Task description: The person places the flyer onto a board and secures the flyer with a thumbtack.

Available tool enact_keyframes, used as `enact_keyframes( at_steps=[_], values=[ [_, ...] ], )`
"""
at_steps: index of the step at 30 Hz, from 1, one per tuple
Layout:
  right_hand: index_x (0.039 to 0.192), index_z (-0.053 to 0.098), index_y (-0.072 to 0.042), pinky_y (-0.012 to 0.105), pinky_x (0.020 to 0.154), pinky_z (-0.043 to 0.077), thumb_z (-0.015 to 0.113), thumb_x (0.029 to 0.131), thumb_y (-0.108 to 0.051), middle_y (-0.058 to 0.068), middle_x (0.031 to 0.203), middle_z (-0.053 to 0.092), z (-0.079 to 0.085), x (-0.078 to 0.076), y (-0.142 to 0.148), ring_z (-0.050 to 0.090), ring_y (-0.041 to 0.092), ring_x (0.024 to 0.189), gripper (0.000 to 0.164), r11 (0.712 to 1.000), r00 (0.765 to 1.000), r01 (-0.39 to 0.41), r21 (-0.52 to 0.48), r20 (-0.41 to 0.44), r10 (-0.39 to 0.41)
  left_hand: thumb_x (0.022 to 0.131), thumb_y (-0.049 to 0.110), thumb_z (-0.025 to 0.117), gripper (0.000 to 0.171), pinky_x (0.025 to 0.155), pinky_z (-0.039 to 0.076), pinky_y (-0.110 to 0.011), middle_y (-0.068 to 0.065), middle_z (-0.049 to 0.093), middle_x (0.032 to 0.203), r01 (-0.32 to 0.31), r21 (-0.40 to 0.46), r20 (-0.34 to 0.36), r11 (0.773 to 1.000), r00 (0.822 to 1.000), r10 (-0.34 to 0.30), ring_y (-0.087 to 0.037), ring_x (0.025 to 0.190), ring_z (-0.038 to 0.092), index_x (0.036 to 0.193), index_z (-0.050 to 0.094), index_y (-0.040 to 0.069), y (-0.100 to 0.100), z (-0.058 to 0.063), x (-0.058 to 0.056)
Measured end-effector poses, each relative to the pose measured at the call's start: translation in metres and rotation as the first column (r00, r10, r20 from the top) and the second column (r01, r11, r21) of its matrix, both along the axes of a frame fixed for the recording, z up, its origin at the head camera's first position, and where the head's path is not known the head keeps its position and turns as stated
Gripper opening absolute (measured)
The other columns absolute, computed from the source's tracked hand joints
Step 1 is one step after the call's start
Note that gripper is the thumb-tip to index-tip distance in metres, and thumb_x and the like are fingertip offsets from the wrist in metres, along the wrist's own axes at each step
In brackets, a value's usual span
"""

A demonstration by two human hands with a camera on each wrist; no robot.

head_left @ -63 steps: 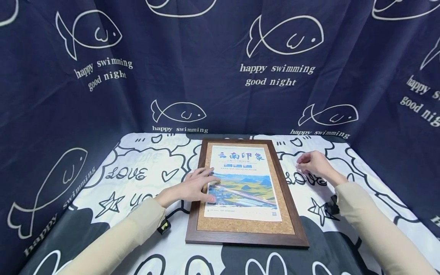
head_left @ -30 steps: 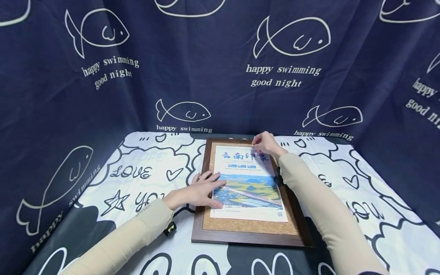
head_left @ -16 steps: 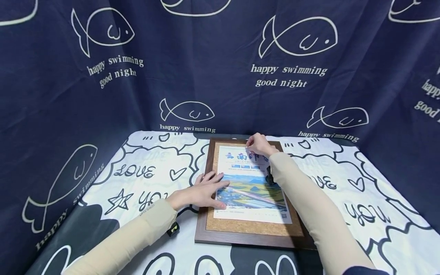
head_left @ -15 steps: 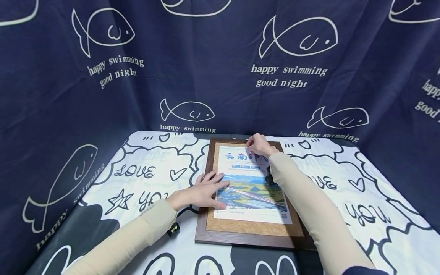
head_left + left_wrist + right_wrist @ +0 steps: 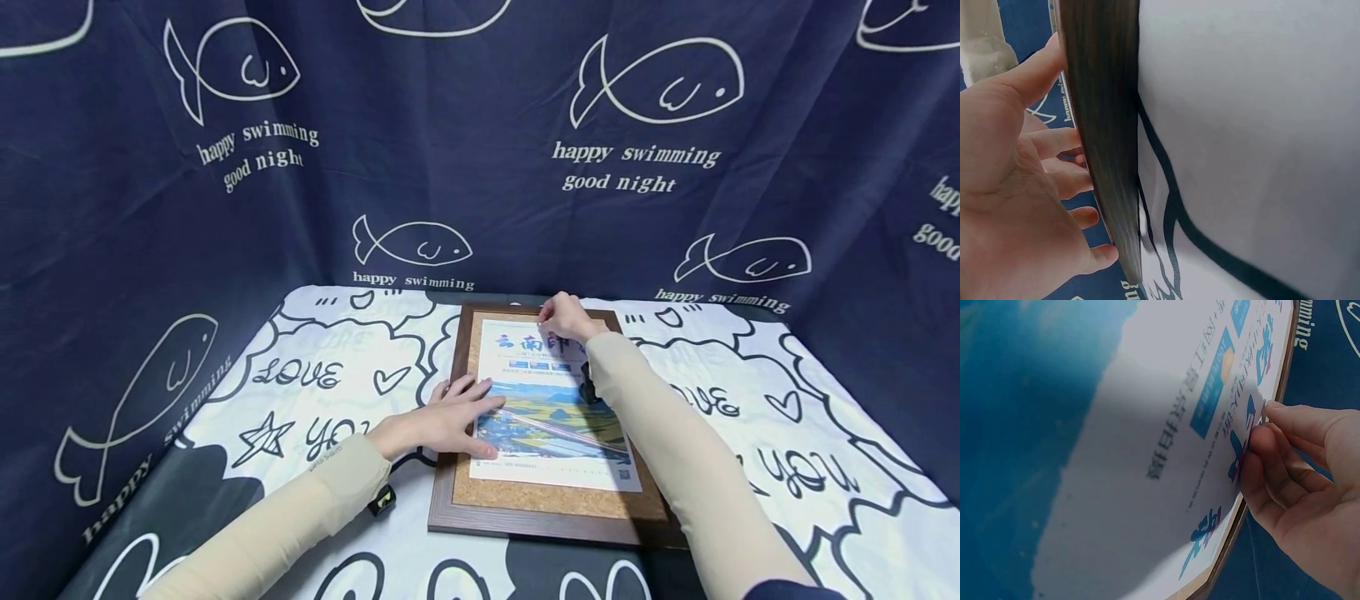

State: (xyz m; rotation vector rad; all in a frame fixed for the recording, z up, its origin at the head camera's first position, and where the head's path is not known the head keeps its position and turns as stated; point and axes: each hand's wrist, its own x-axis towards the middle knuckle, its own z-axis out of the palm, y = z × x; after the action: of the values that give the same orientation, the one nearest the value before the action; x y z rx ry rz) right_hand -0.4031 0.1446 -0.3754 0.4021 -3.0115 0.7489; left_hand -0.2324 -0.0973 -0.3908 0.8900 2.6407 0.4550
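A poster [image 5: 562, 471] with Chinese lettering and a landscape lies on a cork board [image 5: 540, 497] in a dark brown wooden frame [image 5: 555, 523]. My left hand [image 5: 450, 417] rests spread across the frame's left side, fingertips on the poster. In the left wrist view, its fingers [image 5: 1063, 181] reach over the frame's edge [image 5: 1104, 137]. My right hand [image 5: 567, 318] is at the poster's top edge, near the middle. There its thumb and forefinger pinch a small clear push pin [image 5: 1264, 414], mostly hidden by the fingertips; whether its point is in the cork cannot be seen.
The board lies on a table covered by a white and black printed cloth [image 5: 322, 333]. A dark blue curtain [image 5: 465, 125] with fish drawings hangs behind and at both sides. My right forearm [image 5: 675, 433] crosses the board's right side.
My right hand has come from the cloth right of the board to the poster's top edge, then shifted slightly left and stayed. My left hand keeps its place on the board.
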Motion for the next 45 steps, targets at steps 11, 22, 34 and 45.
enact_keyframes(
  at_steps=[11, 22, 34, 45],
  values=[
    [0.083, 0.072, 0.000, 0.028, 0.065, 0.046, 0.071, 0.081, -0.003, 0.012, 0.083, 0.070, -0.0036, -0.0038, -0.0013, 0.058, 0.022, 0.074, 0.003, 1.000, 1.000, -0.012, 0.019, -0.015, 0.012, 0.088, 0.055, 0.062, 0.079, 0.116, 0.003, -0.063, -0.008, 0.010, 0.164, -0.001, 0.001, 0.005, 1.000, 1.000, 0.001, -0.033, 0.152, 0.000, 0.153, 0.029, 0.025, -0.0002, 0.0013, 0.0024],
    [0.080, 0.072, -0.002, 0.037, 0.079, 0.048, 0.071, 0.084, -0.003, 0.013, 0.088, 0.071, -0.0028, -0.0035, -0.0027, 0.058, 0.024, 0.082, 0.005, 1.000, 1.000, 0.003, -0.026, 0.018, -0.003, 0.087, 0.057, 0.061, 0.080, 0.117, 0.002, -0.062, -0.008, 0.010, 0.164, 0.008, -0.013, -0.004, 1.000, 1.000, -0.008, -0.033, 0.152, -0.001, 0.153, 0.029, 0.025, 0.0004, 0.0035, 0.0016],
    [0.077, 0.071, -0.001, 0.027, 0.065, 0.044, 0.074, 0.081, -0.002, 0.010, 0.079, 0.070, -0.0004, -0.0042, -0.0020, 0.057, 0.020, 0.072, 0.005, 0.999, 1.000, 0.009, -0.049, 0.016, -0.009, 0.087, 0.057, 0.061, 0.080, 0.117, 0.003, -0.062, -0.007, 0.010, 0.164, 0.005, -0.023, -0.015, 1.000, 1.000, -0.006, -0.032, 0.152, 0.000, 0.153, 0.028, 0.026, 0.0015, 0.0046, 0.0003],
    [0.082, 0.071, 0.000, 0.029, 0.070, 0.041, 0.074, 0.082, -0.003, 0.010, 0.082, 0.069, -0.0006, -0.0050, -0.0012, 0.055, 0.021, 0.077, 0.004, 0.996, 0.995, 0.033, -0.086, 0.097, -0.024, 0.087, 0.057, 0.061, 0.080, 0.116, 0.003, -0.063, -0.007, 0.009, 0.164, 0.009, -0.016, -0.011, 1.000, 1.000, -0.009, -0.032, 0.152, 0.000, 0.153, 0.029, 0.025, 0.0008, 0.0021, -0.0001]
  ],
)
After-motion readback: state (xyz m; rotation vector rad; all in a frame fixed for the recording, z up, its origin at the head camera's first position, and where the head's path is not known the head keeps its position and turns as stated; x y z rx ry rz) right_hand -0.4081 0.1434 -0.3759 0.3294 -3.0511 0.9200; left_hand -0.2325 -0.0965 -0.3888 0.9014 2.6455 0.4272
